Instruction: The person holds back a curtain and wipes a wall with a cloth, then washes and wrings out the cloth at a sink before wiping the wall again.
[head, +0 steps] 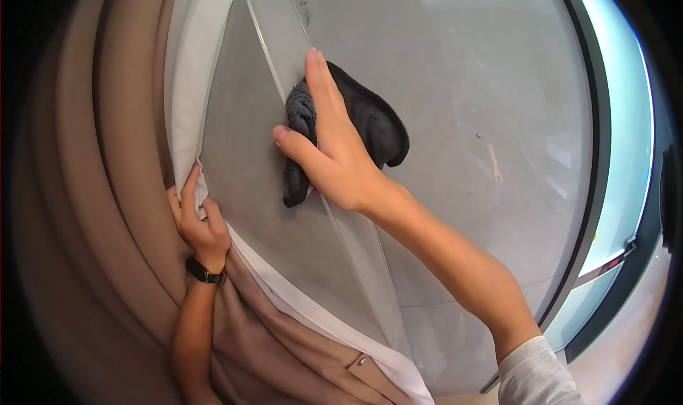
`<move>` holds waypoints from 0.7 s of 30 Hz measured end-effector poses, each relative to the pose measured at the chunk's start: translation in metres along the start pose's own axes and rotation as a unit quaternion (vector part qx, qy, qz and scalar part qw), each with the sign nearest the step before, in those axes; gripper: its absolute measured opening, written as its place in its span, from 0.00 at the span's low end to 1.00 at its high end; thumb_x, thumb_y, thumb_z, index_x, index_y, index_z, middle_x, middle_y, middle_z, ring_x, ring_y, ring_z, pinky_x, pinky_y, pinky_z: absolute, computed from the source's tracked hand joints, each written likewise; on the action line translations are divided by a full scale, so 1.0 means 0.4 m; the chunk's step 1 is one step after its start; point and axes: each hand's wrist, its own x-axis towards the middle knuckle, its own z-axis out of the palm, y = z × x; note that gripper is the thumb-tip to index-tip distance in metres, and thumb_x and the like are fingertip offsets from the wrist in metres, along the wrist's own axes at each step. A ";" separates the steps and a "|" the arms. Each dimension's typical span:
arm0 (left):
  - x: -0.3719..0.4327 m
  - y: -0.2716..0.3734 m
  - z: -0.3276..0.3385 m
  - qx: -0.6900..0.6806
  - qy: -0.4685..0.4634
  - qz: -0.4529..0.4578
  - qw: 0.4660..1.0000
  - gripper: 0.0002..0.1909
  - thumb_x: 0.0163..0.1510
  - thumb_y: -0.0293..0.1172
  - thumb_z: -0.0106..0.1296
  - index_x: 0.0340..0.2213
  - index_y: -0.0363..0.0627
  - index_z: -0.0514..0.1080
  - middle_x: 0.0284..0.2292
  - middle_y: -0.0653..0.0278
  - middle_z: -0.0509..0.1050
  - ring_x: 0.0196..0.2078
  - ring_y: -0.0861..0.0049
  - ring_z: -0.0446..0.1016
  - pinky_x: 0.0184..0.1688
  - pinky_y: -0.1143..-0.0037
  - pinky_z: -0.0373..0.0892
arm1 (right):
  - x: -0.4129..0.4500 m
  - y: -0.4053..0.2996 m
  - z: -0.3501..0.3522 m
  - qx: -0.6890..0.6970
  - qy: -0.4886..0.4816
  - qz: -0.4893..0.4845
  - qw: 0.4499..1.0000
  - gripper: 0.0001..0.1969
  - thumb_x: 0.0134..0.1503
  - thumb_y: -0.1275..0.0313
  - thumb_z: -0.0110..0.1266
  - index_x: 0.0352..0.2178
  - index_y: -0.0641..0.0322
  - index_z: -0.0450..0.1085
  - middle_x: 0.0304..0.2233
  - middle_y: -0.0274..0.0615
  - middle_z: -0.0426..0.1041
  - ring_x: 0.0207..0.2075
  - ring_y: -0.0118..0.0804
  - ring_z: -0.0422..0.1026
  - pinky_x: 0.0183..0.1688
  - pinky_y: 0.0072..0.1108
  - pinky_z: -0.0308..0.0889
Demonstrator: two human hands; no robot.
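My left hand (205, 229), with a black band on its wrist, grips the bunched edge of a white curtain lining (195, 85) beside the brown curtain (128, 111). My right hand (341, 154) lies on a black cloth with fluffy dark grey pile (373, 114), its fingers extended and its thumb apart. Cloth shows on both sides of the hand, and its underside is hidden. It rests against a smooth grey panel surface (453, 74), across a pale strip with narrow seams.
Brown folds with a white edge fill the left and bottom of the view. A small metal snap (362, 361) sits on the lower brown fabric. A dark frame (597, 111) borders a pale blue-green glass panel (621, 85) at the right.
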 end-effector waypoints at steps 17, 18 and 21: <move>0.001 0.007 -0.001 0.002 -0.006 -0.028 1.000 0.24 0.44 0.22 0.39 0.45 0.38 0.71 0.41 0.48 0.67 0.42 0.57 0.66 0.48 0.67 0.62 | -0.067 -0.020 0.004 -0.010 0.012 -0.035 0.999 0.42 0.50 0.69 0.49 0.60 0.75 0.36 0.62 0.68 0.36 0.64 0.63 0.39 0.63 0.37 0.39; -0.001 0.003 -0.003 0.004 -0.003 -0.026 1.000 0.24 0.44 0.22 0.39 0.45 0.38 0.71 0.41 0.48 0.67 0.42 0.57 0.66 0.48 0.67 0.62 | -0.106 -0.023 0.004 -0.013 0.002 -0.032 0.999 0.42 0.49 0.70 0.49 0.60 0.75 0.36 0.62 0.68 0.36 0.64 0.62 0.38 0.63 0.37 0.38; -0.004 0.002 0.004 0.010 -0.001 -0.015 1.000 0.25 0.43 0.22 0.39 0.45 0.37 0.71 0.41 0.48 0.68 0.41 0.57 0.66 0.47 0.67 0.62 | -0.203 -0.026 -0.002 -0.003 -0.003 -0.032 0.999 0.43 0.47 0.73 0.50 0.60 0.75 0.37 0.63 0.66 0.35 0.64 0.61 0.38 0.64 0.36 0.38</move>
